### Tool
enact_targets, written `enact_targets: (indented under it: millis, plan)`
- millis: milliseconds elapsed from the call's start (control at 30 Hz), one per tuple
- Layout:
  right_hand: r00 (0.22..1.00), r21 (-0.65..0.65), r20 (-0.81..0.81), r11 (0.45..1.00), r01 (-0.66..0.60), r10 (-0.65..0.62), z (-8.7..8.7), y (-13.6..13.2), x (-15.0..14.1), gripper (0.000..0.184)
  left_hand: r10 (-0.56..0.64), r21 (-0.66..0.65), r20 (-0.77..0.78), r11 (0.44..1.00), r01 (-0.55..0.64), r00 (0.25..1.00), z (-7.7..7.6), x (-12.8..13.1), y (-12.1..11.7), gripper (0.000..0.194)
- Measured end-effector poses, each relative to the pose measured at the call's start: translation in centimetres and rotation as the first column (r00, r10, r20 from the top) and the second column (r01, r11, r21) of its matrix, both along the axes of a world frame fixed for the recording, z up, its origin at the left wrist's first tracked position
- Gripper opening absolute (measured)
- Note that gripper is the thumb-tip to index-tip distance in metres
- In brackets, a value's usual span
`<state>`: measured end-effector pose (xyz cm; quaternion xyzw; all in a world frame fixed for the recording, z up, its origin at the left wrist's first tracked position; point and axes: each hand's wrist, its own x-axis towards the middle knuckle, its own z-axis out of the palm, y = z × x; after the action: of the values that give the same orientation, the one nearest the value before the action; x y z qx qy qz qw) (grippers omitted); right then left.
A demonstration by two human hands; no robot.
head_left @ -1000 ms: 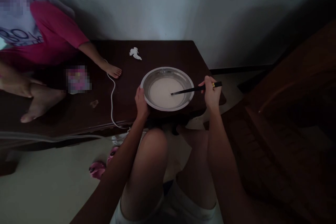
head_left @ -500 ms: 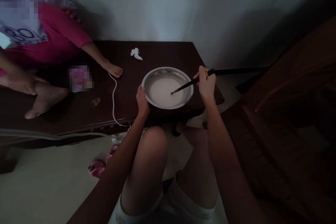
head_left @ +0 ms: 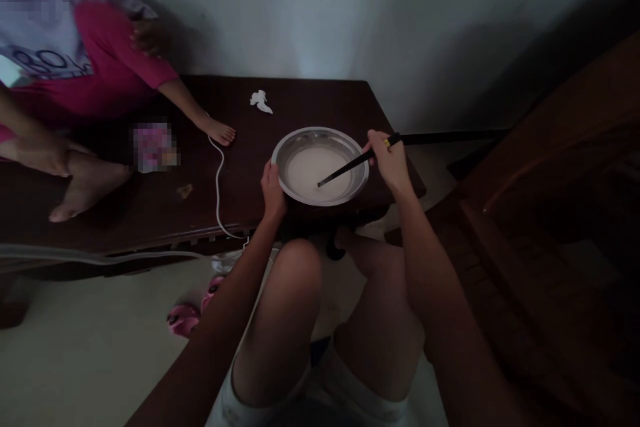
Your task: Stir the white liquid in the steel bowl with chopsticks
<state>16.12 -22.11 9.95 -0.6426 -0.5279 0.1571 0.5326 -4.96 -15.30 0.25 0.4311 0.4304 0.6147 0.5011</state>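
Observation:
A round metal bowl [head_left: 367, 177] stands near the right end of the dark wooden bench. In it lies a pale, milky liquid or batter [head_left: 313, 167]. My left hand [head_left: 273, 190] grips the bowl's left rim, fingers on the outer wall. My right hand [head_left: 390, 161] is closed around dark chopsticks [head_left: 353, 163], which slant down to the left over the near rim. Their tips dip into the pale mixture left of its middle. Whether it is one stick or a pair held together is hard to make out.
The dark bench [head_left: 320, 103] runs along the wall, with crumpled white tissue [head_left: 261, 101] behind the bowl. A white cord [head_left: 218, 187] crosses it. At left sits another person [head_left: 115, 60], barefoot. Pink slippers [head_left: 183, 320] lie on the floor; wooden furniture [head_left: 500, 233] stands at right.
My right hand has moved a little left, and the chopstick tips have shifted left and slightly nearer in the mixture. My left hand stays on the rim. The other person's arm has moved.

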Motion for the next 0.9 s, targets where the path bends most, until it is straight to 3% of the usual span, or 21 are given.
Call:
enact_targets:
  millis: [100, 300, 400, 500, 567, 633, 700, 767, 900]
  plan:
    - [0.994, -0.019, 0.021, 0.994, -0.109, 0.109, -0.5, 0.5, -0.7, 0.036, -0.004, 0.001, -0.031, 1.000, 0.004, 1.000, 0.2, -0.1, -0.1, 0.029]
    - [0.993, 0.029, 0.033, 0.993, 0.116, -0.117, 0.5, -0.3, 0.9, 0.042, -0.014, -0.028, -0.042, 1.000, 0.013, 0.999, 0.4, -0.2, -0.3, 0.029]
    - [1.000, -0.018, 0.007, 1.000, 0.025, -0.025, 0.6, -1.5, 0.9, 0.043, -0.003, -0.038, -0.034, 0.999, 0.002, 0.999, 0.2, -0.3, -0.3, 0.032]
    - [0.997, -0.035, -0.004, 0.997, -0.071, 0.071, -0.4, -2.1, 0.0, 0.039, -0.006, -0.061, -0.011, 0.998, 0.005, 1.000, -0.1, -0.3, -0.2, 0.036]
    - [1.000, -0.017, 0.021, 1.000, -0.004, 0.004, -1.4, -2.5, -0.3, 0.036, -0.010, -0.080, 0.009, 0.997, 0.011, 1.000, -0.2, -0.4, -0.2, 0.038]
    - [0.987, 0.028, 0.013, 0.987, 0.157, -0.157, -2.3, -3.1, 0.0, 0.036, -0.007, -0.092, 0.027, 0.996, 0.009, 1.000, -0.2, -0.4, -0.2, 0.040]
    - [0.946, 0.067, -0.067, 0.945, 0.321, -0.317, -2.9, -4.1, 0.4, 0.039, -0.006, -0.102, 0.030, 0.995, 0.009, 1.000, 0.0, -0.5, -0.3, 0.042]
    - [0.901, 0.084, -0.171, 0.905, 0.416, -0.398, -3.5, -5.1, 0.4, 0.043, -0.006, -0.129, 0.037, 0.992, 0.011, 0.999, 0.1, -0.5, -0.4, 0.046]
    - [0.939, 0.032, -0.206, 0.957, 0.287, -0.275, -4.5, -6.0, -1.3, 0.042, 0.014, -0.194, 0.019, 0.981, -0.010, 1.000, 0.4, -0.8, -0.6, 0.048]
